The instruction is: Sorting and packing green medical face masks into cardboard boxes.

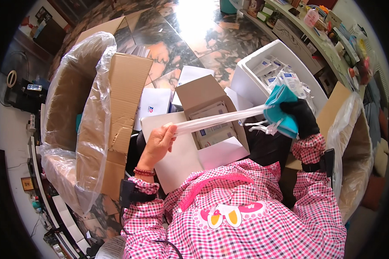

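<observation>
A bundle of teal fabric pieces, which look like face masks, is gripped in my right hand, which wears a black glove. White elastic loops stretch taut from the bundle toward my left hand. That hand is bare, with a red beaded bracelet, and its fingers are closed on the ends of the loops. A few shorter white loops hang loose below the bundle. Beneath the stretched loops, an open white carton holds several flat white packets.
To the right stands a white foam box of white-and-blue packets. Plastic-lined cardboard boxes flank me at left and right. White cartons lie on the marble floor. A cluttered shelf runs along the far right.
</observation>
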`<state>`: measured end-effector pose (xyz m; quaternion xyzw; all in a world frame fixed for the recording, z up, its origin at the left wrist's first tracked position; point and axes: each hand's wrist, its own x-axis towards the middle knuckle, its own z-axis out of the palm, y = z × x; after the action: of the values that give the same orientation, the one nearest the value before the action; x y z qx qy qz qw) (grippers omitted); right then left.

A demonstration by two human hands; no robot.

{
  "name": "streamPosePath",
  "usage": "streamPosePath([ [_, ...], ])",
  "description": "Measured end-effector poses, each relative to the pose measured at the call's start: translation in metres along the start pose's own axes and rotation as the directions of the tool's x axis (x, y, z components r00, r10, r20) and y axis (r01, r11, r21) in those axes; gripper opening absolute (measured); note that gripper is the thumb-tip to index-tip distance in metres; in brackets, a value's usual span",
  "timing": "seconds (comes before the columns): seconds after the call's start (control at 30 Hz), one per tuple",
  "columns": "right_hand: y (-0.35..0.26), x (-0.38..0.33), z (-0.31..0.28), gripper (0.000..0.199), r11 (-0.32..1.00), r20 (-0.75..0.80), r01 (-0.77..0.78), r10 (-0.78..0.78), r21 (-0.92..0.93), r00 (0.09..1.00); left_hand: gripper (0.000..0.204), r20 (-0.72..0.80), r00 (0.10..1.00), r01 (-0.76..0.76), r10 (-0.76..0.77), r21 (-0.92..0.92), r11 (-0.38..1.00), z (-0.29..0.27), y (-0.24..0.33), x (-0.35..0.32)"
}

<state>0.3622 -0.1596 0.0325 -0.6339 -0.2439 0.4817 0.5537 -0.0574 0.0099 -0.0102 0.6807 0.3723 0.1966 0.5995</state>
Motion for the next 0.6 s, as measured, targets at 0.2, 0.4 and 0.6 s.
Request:
streamPosePath([
  [0.2, -0.025, -0.029, 0.045, 0.054, 0.852, 0.361, 0.47, -0.374, -0.23, 0.854, 0.039, -0.013, 0.952, -0.278, 0.307, 0.385, 0.88, 0.035, 0.028, 0.021],
  [0.4, -0.046, -0.037, 0.086, 0.075, 0.912, 0.607, 0.34, -0.139, -0.23, 0.782, 0.02, 0.26, 0.824, -0.527, 0.504, 0.68, 0.51, 0.068, 0.066, 0.021],
  [0.6, -0.018, -0.026, 0.136, 0.09, 0.963, 0.686, 0.038, 0.163, -0.268, 0.709, 0.018, 0.393, 0.672, -0.731, 0.628, 0.491, 0.475, 0.079, 0.078, 0.019],
])
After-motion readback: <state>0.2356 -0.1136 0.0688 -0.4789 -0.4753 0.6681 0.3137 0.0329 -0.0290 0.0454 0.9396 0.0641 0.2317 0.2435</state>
